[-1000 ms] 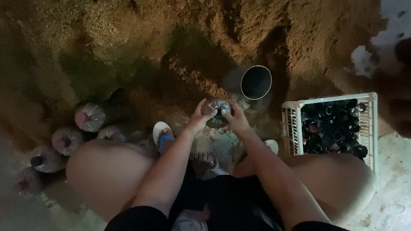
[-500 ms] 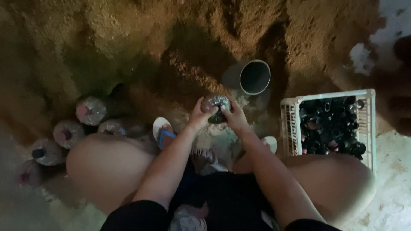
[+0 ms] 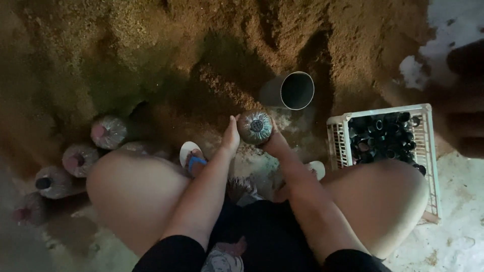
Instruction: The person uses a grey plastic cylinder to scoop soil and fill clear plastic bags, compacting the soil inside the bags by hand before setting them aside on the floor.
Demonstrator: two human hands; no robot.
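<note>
Hands hold one stuffed bag (image 3: 255, 127) between them: left hand (image 3: 231, 138) pressed flat beside it, right hand (image 3: 275, 143) curled under it.

The person wears dark, nearly black shorts (image 3: 262, 226) whose hems end high on the thighs, leaving the knees and lower legs bare. A patch of printed fabric (image 3: 224, 259) in pale grey and pink shows at the lower edge of the view. Both forearms are bare, without sleeves, watch or bands. On one foot sits a white flip-flop (image 3: 190, 153) with a blue strap; a second white sole (image 3: 316, 168) shows by the other leg.
</note>
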